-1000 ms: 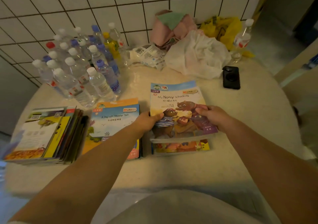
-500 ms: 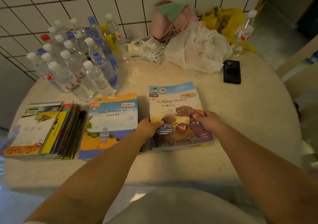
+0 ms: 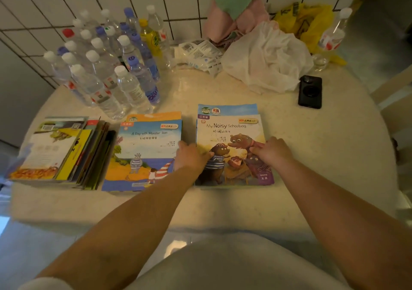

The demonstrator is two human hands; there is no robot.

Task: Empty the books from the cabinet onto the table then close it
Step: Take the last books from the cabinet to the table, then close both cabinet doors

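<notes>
Since a second ago that stack of books [image 3: 231, 147] drops flat onto the table [image 3: 334, 156], beside the other pile [image 3: 145, 151]. My left hand [image 3: 191, 156] and right hand [image 3: 273, 151] rest on it, fingers loosely curled, not gripping. Cabinet's out of view, so more trips maybe.

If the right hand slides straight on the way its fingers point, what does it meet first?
The right hand lies on the Noisy Schoolbag book, fingers pointing left, so it would probably meet the left hand first, at that book's left edge.
</notes>
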